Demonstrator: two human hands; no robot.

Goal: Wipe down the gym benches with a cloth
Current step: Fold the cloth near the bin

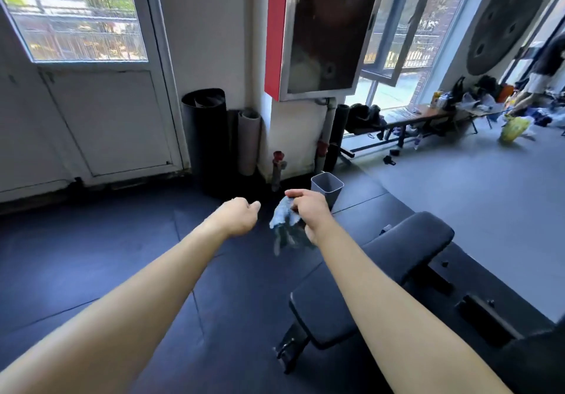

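Note:
A black padded gym bench (pixel 394 259) stands low on the dark floor at the lower right, running from its near end up toward the right. My right hand (pixel 308 210) is held out above the floor just left of the bench and grips a blue-grey cloth (pixel 282 216), which hangs down from the fingers and is blurred. My left hand (pixel 240 216) is stretched out to the left of the cloth with its fingers curled in and nothing in it. The two hands are a short way apart.
A grey plastic bin (pixel 327 188) stands on the floor just beyond my right hand. Rolled mats (pixel 208 136) lean in the corner by the white door (pixel 91 87). A long wooden bench (pixel 428 115) with bags and clutter runs under the windows at the right.

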